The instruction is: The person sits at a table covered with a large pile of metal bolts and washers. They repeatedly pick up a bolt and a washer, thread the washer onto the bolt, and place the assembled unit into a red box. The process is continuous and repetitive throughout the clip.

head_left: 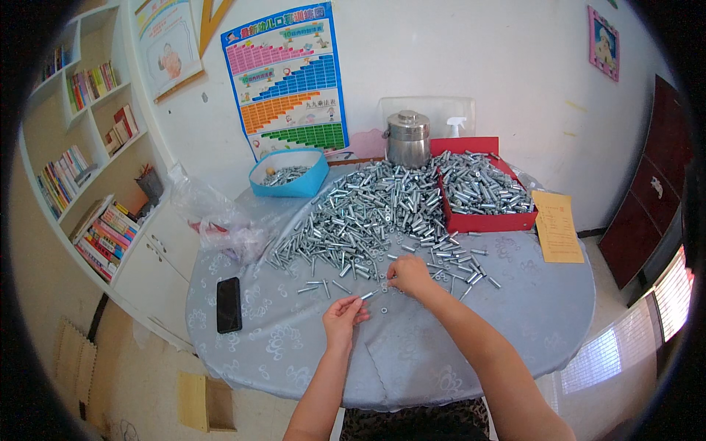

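Note:
My left hand pinches a silvery metal anchor bolt between thumb and fingers, its thin end pointing up and to the right. Just beyond it, my right hand has its fingertips pressed together low over the near edge of the pile. What those fingers hold, if anything, is too small to make out. A broad heap of similar metal bolts spreads over the middle of the table. Small nuts or washers lie scattered at the heap's near edge, and a single ring-shaped nut rests between my hands.
A red box full of bolts stands right of the heap; a blue box with small metal parts is at the back left. Around them are a steel canister, clear plastic bags, a black phone and a yellow paper.

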`<action>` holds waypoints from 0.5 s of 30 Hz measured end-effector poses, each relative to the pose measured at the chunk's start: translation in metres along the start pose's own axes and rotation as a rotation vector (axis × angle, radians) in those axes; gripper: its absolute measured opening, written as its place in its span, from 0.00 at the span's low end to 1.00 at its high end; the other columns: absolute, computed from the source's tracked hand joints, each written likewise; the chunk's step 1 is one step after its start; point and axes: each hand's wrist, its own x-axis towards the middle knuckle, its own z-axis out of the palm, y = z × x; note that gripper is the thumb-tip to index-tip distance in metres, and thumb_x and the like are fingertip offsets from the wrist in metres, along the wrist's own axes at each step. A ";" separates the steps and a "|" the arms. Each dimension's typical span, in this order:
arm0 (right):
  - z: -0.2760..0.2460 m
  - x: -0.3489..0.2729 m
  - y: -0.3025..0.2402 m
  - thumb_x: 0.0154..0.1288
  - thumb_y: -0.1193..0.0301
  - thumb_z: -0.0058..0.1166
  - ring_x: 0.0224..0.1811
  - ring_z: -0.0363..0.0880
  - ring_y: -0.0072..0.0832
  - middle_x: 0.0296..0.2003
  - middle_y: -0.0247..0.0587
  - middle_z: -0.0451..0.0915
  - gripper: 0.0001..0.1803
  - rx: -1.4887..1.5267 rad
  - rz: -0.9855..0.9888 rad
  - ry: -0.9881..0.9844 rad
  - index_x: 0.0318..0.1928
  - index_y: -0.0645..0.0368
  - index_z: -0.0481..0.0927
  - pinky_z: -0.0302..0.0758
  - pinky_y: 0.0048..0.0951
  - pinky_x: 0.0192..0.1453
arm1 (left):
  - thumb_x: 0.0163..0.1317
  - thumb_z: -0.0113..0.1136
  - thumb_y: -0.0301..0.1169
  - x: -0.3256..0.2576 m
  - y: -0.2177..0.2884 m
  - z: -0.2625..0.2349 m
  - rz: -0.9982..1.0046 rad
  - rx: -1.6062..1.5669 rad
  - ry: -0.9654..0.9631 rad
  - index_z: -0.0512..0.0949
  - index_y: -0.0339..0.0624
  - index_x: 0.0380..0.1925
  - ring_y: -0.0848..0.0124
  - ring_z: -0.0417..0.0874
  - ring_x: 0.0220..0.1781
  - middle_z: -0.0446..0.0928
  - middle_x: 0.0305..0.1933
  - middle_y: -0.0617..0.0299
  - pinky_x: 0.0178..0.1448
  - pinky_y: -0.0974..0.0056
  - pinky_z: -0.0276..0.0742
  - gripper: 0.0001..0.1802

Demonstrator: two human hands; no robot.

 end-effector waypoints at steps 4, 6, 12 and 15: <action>-0.002 0.005 0.001 0.38 0.61 0.64 0.35 0.75 0.34 0.26 0.35 0.77 0.10 -0.008 0.008 -0.076 0.24 0.48 0.80 0.70 0.35 0.38 | 0.54 0.56 0.23 0.002 -0.002 -0.003 0.007 0.011 -0.009 0.74 0.32 0.34 0.72 0.78 0.27 0.78 0.31 0.53 0.30 0.70 0.79 0.08; -0.007 0.005 0.001 0.38 0.62 0.64 0.36 0.75 0.34 0.25 0.35 0.77 0.10 -0.030 0.005 -0.102 0.24 0.49 0.80 0.70 0.35 0.38 | 0.54 0.56 0.24 0.003 -0.002 -0.001 0.010 0.016 -0.017 0.74 0.33 0.34 0.72 0.78 0.27 0.78 0.31 0.53 0.30 0.70 0.79 0.08; -0.025 -0.011 -0.004 0.40 0.63 0.62 0.35 0.77 0.34 0.24 0.36 0.79 0.11 0.510 0.213 -0.185 0.26 0.52 0.80 0.72 0.34 0.38 | 0.54 0.56 0.24 -0.001 -0.002 -0.001 0.003 0.024 0.003 0.74 0.32 0.35 0.73 0.78 0.27 0.78 0.32 0.53 0.30 0.69 0.79 0.09; -0.020 -0.013 -0.002 0.40 0.64 0.62 0.35 0.77 0.33 0.27 0.35 0.79 0.11 0.365 0.124 -0.222 0.28 0.51 0.80 0.72 0.34 0.38 | 0.54 0.56 0.24 0.001 -0.005 -0.001 0.000 0.010 -0.013 0.74 0.32 0.35 0.72 0.78 0.27 0.78 0.32 0.53 0.30 0.69 0.79 0.09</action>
